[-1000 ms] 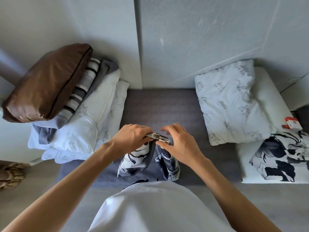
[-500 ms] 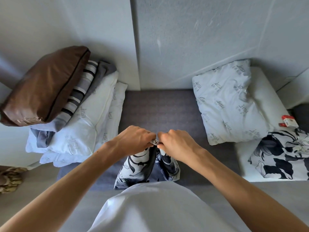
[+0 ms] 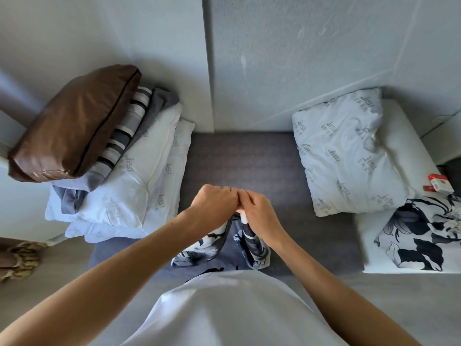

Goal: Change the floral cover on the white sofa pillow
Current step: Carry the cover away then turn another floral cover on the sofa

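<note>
Beside both hands [image 3: 238, 208], white pillow [image 3: 341, 156] and pillow stack [image 3: 129, 171].

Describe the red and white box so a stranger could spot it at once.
Look to the white cushion at the sofa's far right end. Near its right edge, just beyond the floral cover lying there, sits the small box. It is the only red thing among the pillows.
</note>
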